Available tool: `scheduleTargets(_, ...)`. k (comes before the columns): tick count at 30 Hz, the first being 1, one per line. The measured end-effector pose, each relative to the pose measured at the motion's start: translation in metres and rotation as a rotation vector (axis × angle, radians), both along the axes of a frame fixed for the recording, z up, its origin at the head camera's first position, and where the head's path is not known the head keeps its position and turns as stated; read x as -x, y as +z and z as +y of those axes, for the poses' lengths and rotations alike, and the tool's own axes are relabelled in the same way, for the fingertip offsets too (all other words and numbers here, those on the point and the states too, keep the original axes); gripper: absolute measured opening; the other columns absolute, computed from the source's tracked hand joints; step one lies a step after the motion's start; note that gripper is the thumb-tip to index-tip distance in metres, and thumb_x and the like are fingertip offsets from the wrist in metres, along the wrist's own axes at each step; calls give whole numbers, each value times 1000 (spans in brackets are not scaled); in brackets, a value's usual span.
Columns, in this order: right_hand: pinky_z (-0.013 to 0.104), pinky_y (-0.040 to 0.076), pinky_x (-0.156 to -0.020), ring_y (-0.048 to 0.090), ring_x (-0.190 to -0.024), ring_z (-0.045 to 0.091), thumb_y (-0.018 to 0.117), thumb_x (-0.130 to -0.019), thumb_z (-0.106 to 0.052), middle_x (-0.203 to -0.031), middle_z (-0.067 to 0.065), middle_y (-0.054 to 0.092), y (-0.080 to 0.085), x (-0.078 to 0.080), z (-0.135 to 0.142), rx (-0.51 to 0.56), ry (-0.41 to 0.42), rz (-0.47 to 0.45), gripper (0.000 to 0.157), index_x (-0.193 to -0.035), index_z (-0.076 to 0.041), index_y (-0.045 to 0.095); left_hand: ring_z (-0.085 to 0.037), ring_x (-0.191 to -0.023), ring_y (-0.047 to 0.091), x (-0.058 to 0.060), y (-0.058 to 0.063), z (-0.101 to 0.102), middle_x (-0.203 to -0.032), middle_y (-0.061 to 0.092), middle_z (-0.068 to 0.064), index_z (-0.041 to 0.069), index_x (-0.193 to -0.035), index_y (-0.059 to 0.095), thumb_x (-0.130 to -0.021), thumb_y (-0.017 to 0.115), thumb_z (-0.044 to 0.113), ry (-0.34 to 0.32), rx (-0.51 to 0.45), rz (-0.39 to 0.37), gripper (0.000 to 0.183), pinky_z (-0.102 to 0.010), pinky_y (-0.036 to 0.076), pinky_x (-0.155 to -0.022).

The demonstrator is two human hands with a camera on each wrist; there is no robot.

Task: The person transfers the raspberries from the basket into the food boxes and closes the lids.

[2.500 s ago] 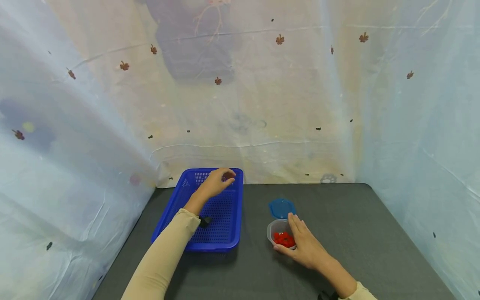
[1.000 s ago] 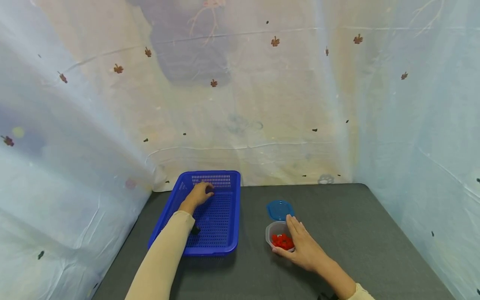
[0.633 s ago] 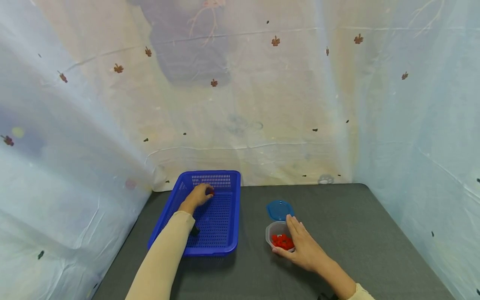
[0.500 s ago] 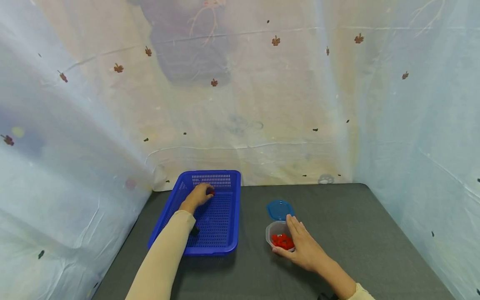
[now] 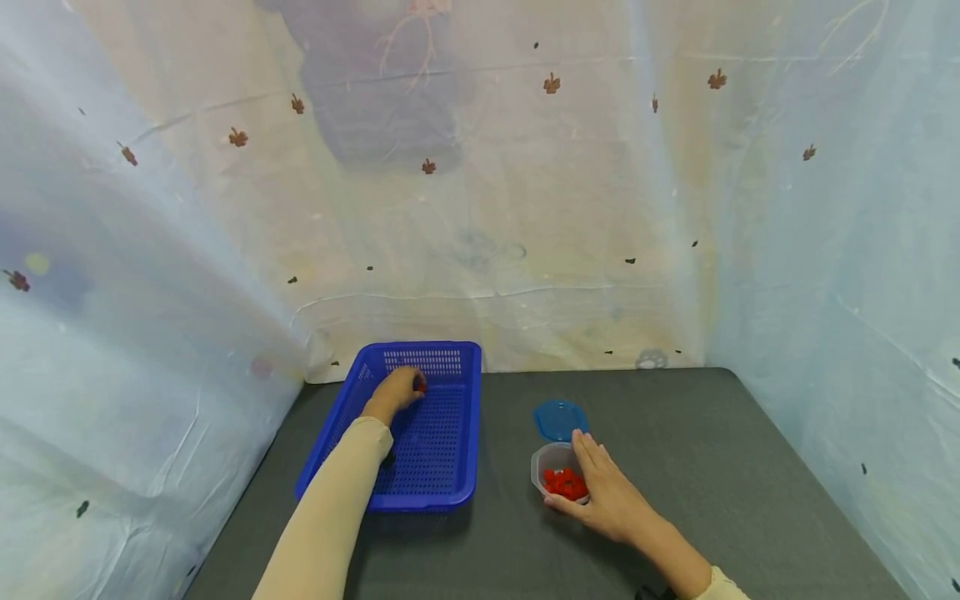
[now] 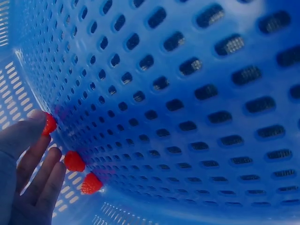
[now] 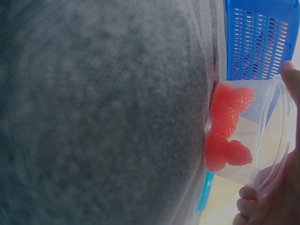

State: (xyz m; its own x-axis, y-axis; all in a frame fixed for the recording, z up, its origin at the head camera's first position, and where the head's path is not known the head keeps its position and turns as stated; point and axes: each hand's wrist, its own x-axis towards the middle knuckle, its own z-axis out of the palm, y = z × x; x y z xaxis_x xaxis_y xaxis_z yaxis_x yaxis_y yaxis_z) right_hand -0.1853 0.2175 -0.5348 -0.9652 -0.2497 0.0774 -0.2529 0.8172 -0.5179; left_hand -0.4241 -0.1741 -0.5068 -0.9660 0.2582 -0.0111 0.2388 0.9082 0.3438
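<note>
My left hand [image 5: 396, 393] is inside the blue plastic basket [image 5: 427, 502], near its far end. In the left wrist view, its thumb and fingers pinch a red raspberry [image 6: 50, 124]. Two more raspberries lie beside the fingers, one a smooth-looking raspberry [image 6: 74, 161] and one a bumpy raspberry [image 6: 91, 183]. My right hand [image 5: 611, 496] holds the clear plastic tub [image 5: 552, 458] at its rim, thumb on the near side and fingers on the far side. Several red raspberries [image 7: 226, 123] lie at the tub's bottom.
A blue lid [image 5: 560, 420] lies flat on the dark grey table [image 5: 675, 433], just behind the tub. Patterned sheeting [image 5: 510, 208] hangs behind the table and along both sides. The basket's raised walls surround my left hand.
My left hand came down from above the basket's far end into it, and red now shows between its fingertips. My right hand stays at the tub.
</note>
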Motion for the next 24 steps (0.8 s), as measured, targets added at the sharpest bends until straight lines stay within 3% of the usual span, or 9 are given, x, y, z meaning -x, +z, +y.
scheduleTargets(14, 63, 21, -128, 19, -163, 44, 66, -91, -80, -177, 21, 18, 0, -1, 2, -1, 2, -4, 122, -170, -1, 17, -31, -107, 70, 0, 1, 4, -109, 73, -13, 3, -110, 73, -95, 81, 2, 2, 33, 23, 17, -50, 55, -100)
scheduleTargets(24, 64, 23, -127, 19, -162, 46, 65, -90, -81, -177, 21, 18, 2, 0, 1, 8, -5, -9, 123, -171, -2, 17, -27, -95, 69, 4, -3, 3, -101, 73, -10, 4, -103, 73, -96, 80, 5, 9, -5, 3, 10, -48, 57, -92)
